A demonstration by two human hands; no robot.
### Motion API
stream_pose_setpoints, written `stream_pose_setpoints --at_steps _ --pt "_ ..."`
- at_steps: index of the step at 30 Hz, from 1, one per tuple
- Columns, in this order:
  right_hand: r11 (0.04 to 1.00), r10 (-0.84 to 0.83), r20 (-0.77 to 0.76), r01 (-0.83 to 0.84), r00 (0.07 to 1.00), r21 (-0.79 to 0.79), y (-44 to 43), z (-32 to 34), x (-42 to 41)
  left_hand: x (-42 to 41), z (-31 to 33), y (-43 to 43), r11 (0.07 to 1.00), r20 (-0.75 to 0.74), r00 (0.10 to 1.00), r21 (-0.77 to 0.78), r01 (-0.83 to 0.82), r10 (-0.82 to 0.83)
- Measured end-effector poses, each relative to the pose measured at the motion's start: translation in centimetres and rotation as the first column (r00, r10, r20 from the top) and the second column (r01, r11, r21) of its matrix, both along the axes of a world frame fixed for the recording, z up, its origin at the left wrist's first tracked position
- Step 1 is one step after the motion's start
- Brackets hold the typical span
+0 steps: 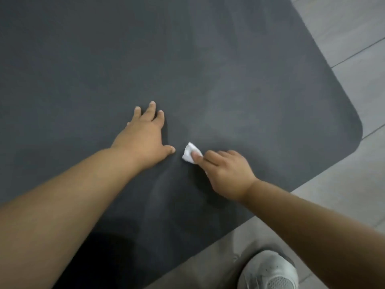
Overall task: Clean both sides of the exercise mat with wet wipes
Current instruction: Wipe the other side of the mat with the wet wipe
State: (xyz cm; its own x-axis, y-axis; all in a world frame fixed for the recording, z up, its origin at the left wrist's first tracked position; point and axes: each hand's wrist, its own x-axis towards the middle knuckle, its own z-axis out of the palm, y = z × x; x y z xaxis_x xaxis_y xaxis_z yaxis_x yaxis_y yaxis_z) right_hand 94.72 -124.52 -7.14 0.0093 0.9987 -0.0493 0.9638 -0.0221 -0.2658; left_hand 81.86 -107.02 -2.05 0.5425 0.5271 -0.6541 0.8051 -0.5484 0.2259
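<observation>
The white wet wipe [190, 154] lies bunched on the dark exercise mat [104, 59], pinched under the curled fingers of the right hand [227, 174], which reaches in from 5 o'clock. The left hand [143, 136] rests flat with fingers spread just beside the wipe at 9 o'clock, not touching it. Open mat runs widest toward 11 o'clock, probably its long axis, while its rounded corner at 3 and near edge at 5 meet tiled floor [354, 38] and a white shoe [270, 272].

Dim, flat light. A soft shadow darkens the mat [104, 59] at bottom left. Edges bend and blur slightly.
</observation>
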Motion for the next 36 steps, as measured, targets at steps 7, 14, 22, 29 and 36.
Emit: stream_pose_setpoints --at_steps 7,14,22,29,36 --pt "0.627 -0.735 0.245 0.771 0.632 -0.111 -4.4 1.3 13.4 1.5 -2.1 -5.1 0.994 -0.024 1.000 0.109 -0.015 0.018" --pt "0.970 -0.244 -0.026 0.244 0.970 -0.004 -6.4 -0.2 1.8 2.1 -2.1 -5.2 0.994 -0.027 0.999 0.107 -0.033 0.036" --pt "0.807 -0.543 0.255 0.581 0.800 -0.106 -8.3 1.0 11.7 4.7 -1.8 -7.6 0.992 0.067 0.993 0.089 0.093 -0.099" --pt "0.842 -0.523 -0.070 0.501 0.850 -0.200 -10.0 0.8 4.6 4.6 -2.6 -8.3 0.981 0.053 0.992 0.167 0.102 -0.112" --pt "0.995 -0.097 -0.085 0.096 0.992 -0.014 -12.4 -0.6 4.9 4.4 -2.7 -8.4 0.975 0.073 0.991 0.201 0.095 -0.111"
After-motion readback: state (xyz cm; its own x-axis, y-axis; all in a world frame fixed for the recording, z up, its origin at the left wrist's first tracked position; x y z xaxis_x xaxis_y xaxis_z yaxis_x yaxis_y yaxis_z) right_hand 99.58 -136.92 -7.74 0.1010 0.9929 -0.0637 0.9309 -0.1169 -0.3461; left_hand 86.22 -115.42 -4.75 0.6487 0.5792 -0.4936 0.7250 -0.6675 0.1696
